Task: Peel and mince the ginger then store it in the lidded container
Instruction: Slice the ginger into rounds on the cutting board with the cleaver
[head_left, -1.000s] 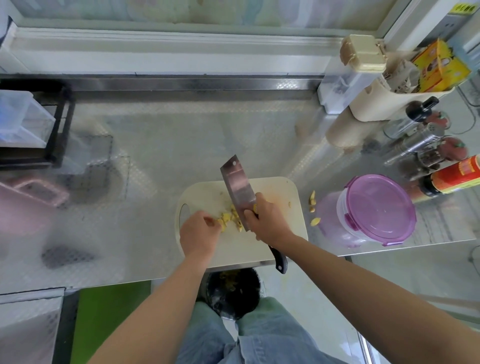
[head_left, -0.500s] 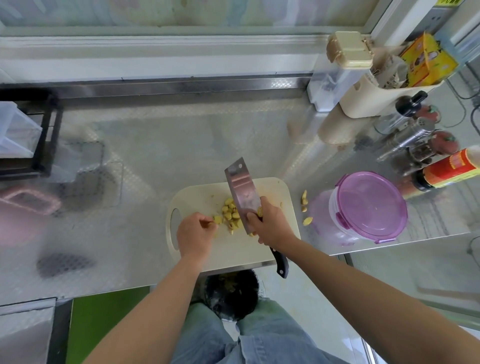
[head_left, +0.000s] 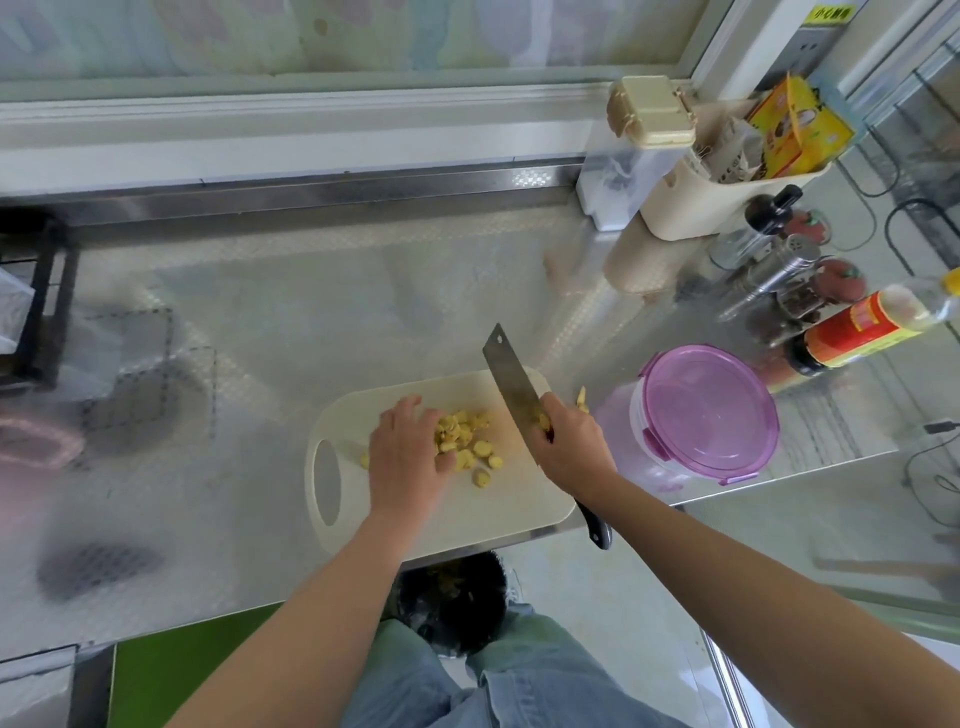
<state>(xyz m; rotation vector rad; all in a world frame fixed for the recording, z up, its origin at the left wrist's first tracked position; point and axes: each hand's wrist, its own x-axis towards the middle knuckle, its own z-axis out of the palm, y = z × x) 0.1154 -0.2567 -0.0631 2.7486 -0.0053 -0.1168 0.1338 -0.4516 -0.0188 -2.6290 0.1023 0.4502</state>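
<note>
Yellow ginger pieces (head_left: 470, 441) lie in a loose heap on the cream cutting board (head_left: 498, 512) at the counter's front edge. My left hand (head_left: 408, 454) lies flat on the board with straight fingers touching the left side of the heap. My right hand (head_left: 571, 447) grips the cleaver (head_left: 511, 382) near the base of its blade, the blade lifted and tilted to the right of the ginger. The round container with a purple lid (head_left: 706, 410) stands shut just right of the board.
A few ginger scraps (head_left: 582, 399) lie between board and container. Sauce bottles (head_left: 857, 332), shakers and a cream caddy (head_left: 691, 208) crowd the back right. A black rack (head_left: 36, 306) is at the far left. A dark bin (head_left: 454, 603) sits below the counter edge.
My left hand has flattened and spread over the ginger heap, no longer pinching pieces. The cleaver has drawn away to the right of the pile. The camera shifted slightly.
</note>
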